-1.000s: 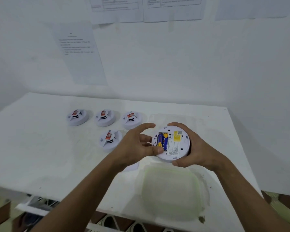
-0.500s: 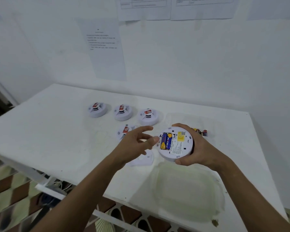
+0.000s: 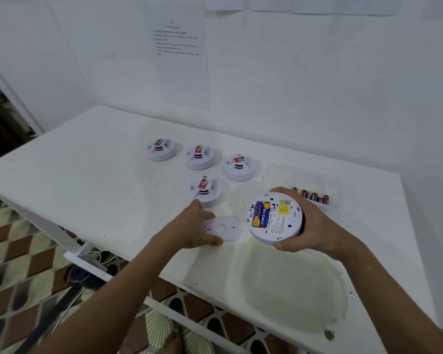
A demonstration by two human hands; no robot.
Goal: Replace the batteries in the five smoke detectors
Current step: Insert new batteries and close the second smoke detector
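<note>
Risk: left hand [image 3: 193, 229] only pinches the edge of the mounting plate [image 3: 223, 228], flat on the desk [image 3: 92, 180], so it may slide instead of lifting. Right hand [image 3: 311, 223] grips the open smoke detector [image 3: 274, 218] tilted above the desk; its batteries [image 3: 261, 213] could drop out.

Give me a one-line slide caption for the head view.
Right hand holds an upturned smoke detector with batteries fitted; left hand takes its cover plate off the table.
</note>
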